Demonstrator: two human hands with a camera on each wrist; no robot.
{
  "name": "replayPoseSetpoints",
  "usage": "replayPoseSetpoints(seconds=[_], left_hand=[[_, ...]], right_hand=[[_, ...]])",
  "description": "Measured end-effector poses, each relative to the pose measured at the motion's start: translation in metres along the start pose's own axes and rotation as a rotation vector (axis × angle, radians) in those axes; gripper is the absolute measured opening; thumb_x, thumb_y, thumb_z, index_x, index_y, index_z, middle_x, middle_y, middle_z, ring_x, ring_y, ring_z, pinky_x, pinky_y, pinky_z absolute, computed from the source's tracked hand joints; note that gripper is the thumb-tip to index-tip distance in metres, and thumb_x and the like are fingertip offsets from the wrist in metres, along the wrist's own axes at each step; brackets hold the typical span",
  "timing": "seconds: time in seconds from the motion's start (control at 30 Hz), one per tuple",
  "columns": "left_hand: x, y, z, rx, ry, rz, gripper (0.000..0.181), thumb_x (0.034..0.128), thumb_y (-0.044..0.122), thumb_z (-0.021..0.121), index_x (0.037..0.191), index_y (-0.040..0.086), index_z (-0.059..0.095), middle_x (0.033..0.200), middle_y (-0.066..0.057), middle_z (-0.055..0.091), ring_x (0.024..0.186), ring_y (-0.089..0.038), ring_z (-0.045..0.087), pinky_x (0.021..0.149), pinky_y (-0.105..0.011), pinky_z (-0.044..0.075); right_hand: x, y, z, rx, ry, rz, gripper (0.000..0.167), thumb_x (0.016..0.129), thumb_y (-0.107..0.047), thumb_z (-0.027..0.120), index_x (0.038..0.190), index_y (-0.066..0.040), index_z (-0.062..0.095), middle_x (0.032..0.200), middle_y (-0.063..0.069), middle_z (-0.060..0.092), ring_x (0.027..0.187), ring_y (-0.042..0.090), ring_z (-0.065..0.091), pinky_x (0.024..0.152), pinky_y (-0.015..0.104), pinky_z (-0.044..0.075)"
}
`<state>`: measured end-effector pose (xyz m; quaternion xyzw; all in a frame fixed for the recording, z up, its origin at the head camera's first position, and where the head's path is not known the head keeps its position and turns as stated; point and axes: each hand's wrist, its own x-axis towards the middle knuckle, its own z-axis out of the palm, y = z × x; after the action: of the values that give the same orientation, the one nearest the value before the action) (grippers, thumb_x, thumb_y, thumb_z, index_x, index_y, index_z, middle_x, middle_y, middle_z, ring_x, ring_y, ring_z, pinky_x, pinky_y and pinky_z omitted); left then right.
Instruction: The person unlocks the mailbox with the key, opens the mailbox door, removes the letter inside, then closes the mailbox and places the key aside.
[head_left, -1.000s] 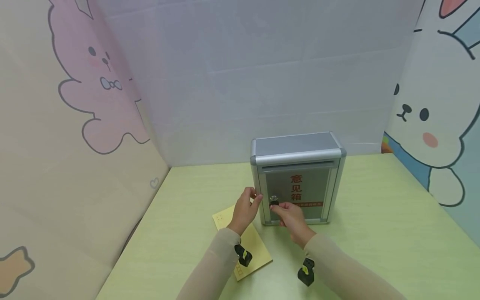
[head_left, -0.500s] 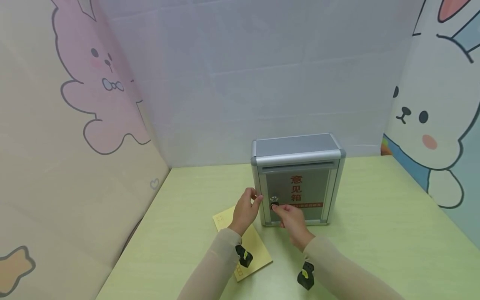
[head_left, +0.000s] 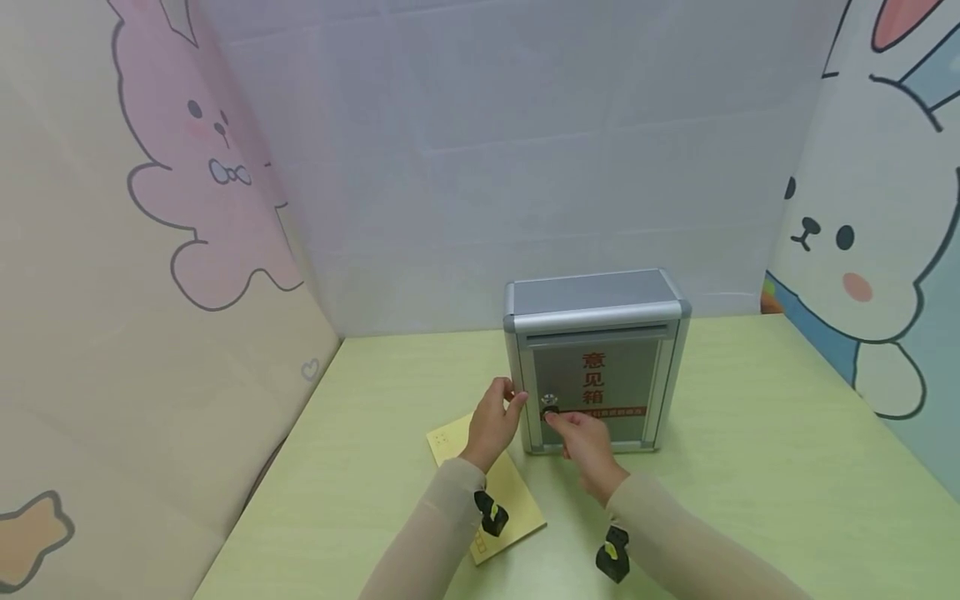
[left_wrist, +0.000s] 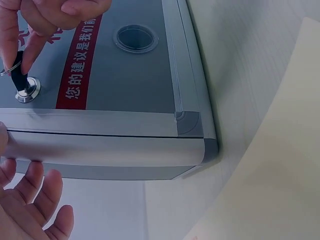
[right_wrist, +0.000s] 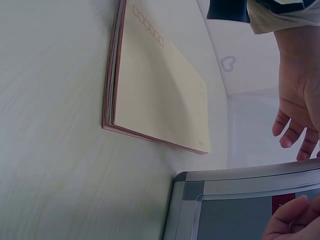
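A grey metal suggestion box (head_left: 600, 300) with red lettering stands upright on the table. My right hand (head_left: 587, 446) pinches a black-headed key (left_wrist: 19, 77) between thumb and finger. The key sits in the round silver lock (left_wrist: 29, 91) on the box's front, and a metal ring passes through its head. My left hand (head_left: 491, 423) rests at the box's left edge, thumb on the front frame and relaxed fingertips against the side. Below the left wrist lies a stack of yellow envelopes (head_left: 517, 500), partly hidden by the forearm in the head view.
The pale green table (head_left: 750, 467) extends on both sides of the box. A plain light cloth wall (head_left: 465, 167) stands behind it, and cartoon-printed side walls (head_left: 847, 250) flank the table. A slot (head_left: 596, 335) runs across the upper front of the box.
My right fingertips have shifted slightly on the key, and less of its black head shows. My left hand, the box and the envelopes stay in place while the head view drifts a little.
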<state>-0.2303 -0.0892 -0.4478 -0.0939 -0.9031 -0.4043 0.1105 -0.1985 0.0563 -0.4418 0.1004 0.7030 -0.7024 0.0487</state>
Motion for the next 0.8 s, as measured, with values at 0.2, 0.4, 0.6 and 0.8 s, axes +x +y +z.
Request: replayPoseSetpoints(seconds=[0.2,0.4,0.6,0.8], left_hand=[[-0.0007,0.0001,-0.0005,0.006,0.001,0.003,0.022,0.0992,0.025,0.053,0.104,0.005,0.048,0.1,-0.011,0.058,0.06,-0.012,0.041,0.054,-0.028,0.036],[-0.0002,0.0007,-0.0004,0.011,0.002,0.009,0.022,0.0991,0.025,0.053,0.103,0.005,0.048,0.1,-0.01,0.058,0.06,-0.012,0.04,0.054,-0.028,0.035],[-0.0001,0.0007,-0.0002,0.014,0.0,0.009,0.022,0.0987,0.026,0.054,0.104,0.005,0.049,0.1,-0.01,0.058,0.06,-0.012,0.041,0.054,-0.028,0.036],[-0.0012,0.0023,-0.002,0.023,0.003,0.002,0.022,0.0988,0.025,0.054,0.104,0.005,0.049,0.099,-0.01,0.058,0.06,-0.012,0.041,0.054,-0.028,0.035]], right_hand=[[-0.0028,-0.0002,0.0006,-0.006,0.003,-0.01,0.028,0.092,-0.016,0.062,0.101,0.01,0.06,0.054,-0.005,0.037,0.05,0.009,0.036,0.059,0.029,0.038],[-0.0054,0.0016,0.0026,0.019,0.023,0.002,0.027,0.092,-0.017,0.062,0.097,0.009,0.062,0.054,-0.005,0.037,0.05,0.008,0.037,0.057,0.027,0.038],[-0.0067,0.0026,0.0036,0.025,0.052,-0.014,0.02,0.092,-0.015,0.062,0.089,0.005,0.063,0.058,-0.003,0.041,0.053,0.01,0.039,0.059,0.029,0.039],[-0.0078,0.0041,0.0042,0.04,0.054,-0.021,0.018,0.091,-0.015,0.062,0.077,-0.003,0.061,0.059,-0.003,0.04,0.052,0.01,0.038,0.06,0.032,0.036]])
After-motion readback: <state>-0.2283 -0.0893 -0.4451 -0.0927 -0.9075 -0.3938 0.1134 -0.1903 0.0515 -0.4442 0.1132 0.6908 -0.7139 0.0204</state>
